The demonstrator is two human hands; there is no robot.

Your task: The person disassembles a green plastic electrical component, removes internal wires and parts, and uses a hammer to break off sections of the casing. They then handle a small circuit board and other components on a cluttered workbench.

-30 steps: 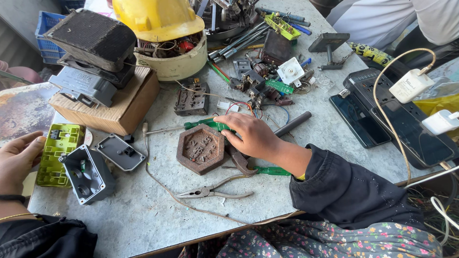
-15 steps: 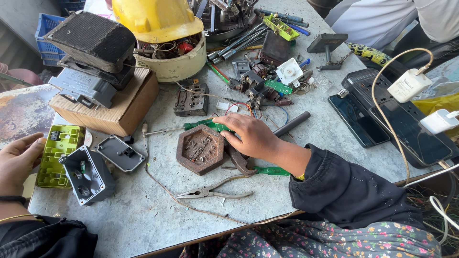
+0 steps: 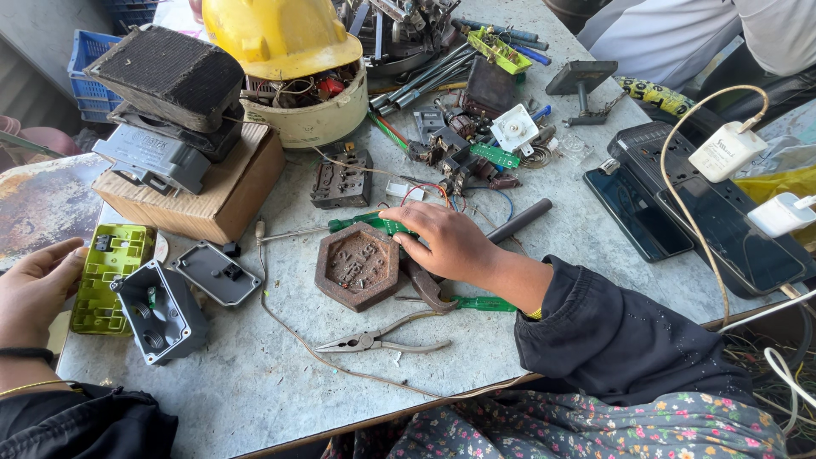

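1. Here, the right hand [image 3: 446, 242] lies palm-down on the grey table [image 3: 255, 399], fingers loosely spread, gripping nothing, fingertips touching the rusty hexagonal block [image 3: 357, 265] at table centre and covering a green-handled screwdriver [image 3: 357, 223].
2. Needle-nose pliers [image 3: 378, 340] lie just below the block.
3. The left hand [image 3: 34, 289], open, touches the lime-green rectangular cover [image 3: 110, 276] beside a grey box [image 3: 161, 310].
4. A cardboard carton [image 3: 204, 200] stands behind.

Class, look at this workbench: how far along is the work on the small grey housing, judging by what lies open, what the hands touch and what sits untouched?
Done: the grey housing lies open, its lid beside it. In hand: the right hand rests on a green-handled screwdriver by the rusty hexagonal block; the left hand touches the green board. Left: housing unclosed, pliers untouched.
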